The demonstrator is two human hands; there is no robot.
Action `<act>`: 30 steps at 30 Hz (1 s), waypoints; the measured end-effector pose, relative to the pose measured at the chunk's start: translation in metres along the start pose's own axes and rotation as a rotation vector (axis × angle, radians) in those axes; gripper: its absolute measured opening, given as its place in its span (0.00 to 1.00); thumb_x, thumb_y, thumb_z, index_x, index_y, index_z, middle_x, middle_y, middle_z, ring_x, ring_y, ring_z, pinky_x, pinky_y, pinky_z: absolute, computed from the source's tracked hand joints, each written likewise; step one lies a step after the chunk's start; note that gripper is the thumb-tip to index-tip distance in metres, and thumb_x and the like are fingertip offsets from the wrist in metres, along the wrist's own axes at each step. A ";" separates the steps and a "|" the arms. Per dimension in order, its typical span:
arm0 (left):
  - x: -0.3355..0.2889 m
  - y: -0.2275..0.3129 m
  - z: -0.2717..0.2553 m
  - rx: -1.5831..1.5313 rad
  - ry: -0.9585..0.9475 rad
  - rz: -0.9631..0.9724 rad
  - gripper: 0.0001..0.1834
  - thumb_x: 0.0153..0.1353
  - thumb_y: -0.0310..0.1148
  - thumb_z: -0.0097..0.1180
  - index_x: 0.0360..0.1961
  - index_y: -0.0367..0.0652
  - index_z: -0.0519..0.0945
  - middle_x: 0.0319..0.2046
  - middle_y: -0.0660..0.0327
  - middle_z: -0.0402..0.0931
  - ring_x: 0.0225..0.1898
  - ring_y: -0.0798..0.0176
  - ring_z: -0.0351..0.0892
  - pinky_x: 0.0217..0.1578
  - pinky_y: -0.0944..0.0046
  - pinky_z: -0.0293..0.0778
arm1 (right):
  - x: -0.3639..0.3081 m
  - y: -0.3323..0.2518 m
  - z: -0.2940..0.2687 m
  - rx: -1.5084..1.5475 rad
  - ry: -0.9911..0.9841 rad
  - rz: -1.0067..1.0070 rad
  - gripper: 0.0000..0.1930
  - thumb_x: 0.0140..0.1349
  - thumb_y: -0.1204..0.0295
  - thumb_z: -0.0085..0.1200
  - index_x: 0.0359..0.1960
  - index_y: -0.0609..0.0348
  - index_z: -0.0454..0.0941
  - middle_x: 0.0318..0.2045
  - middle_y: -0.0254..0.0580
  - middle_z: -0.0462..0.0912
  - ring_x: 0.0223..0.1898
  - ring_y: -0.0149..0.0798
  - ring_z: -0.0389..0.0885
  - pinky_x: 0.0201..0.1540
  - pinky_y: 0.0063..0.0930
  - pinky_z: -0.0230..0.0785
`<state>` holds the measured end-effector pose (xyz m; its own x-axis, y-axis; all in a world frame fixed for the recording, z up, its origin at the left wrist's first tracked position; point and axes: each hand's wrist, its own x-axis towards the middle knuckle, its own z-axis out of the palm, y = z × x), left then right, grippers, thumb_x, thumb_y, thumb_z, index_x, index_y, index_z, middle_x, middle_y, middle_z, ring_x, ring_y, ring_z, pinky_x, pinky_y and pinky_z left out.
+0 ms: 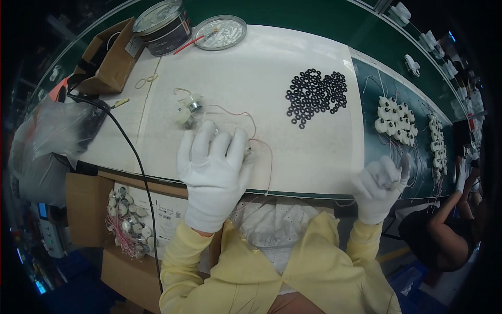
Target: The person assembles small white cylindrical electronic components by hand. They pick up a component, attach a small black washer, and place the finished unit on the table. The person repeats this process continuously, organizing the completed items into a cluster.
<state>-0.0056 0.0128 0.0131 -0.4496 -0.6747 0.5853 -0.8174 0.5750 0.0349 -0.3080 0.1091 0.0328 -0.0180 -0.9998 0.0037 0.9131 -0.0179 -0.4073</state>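
My left hand, in a white glove, reaches over the white tabletop with its fingers apart. Two small motors with cream plastic caps sit just beyond its fingertips. Thin red and white wires run out beside it, and a metal bit shows by its edge; what lies under the palm is hidden. Also gloved, my right hand is at the front edge of the green mat, its fingers curled and partly blurred. A small cream-coloured part shows between them, too unclear to name exactly.
Many black rings lie spread at the back. Capped motors with wires stand in groups on the green mat. Back left are a can, a lid and a carton. A black cable crosses the left side. Another person sits right.
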 end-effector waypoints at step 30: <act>-0.012 0.015 0.019 -0.302 0.011 -0.096 0.19 0.51 0.36 0.70 0.47 0.51 0.85 0.35 0.63 0.76 0.55 0.52 0.77 0.64 0.41 0.68 | 0.089 0.032 0.023 -1.716 0.184 0.088 0.13 0.74 0.67 0.61 0.52 0.64 0.84 0.30 0.33 0.86 0.28 0.26 0.80 0.31 0.21 0.70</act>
<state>-0.0199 0.0205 -0.0088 -0.3701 -0.7287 0.5762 -0.7114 0.6212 0.3286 -0.2709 0.0194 0.0409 -0.1501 -0.9817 -0.1169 -0.5253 0.1793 -0.8318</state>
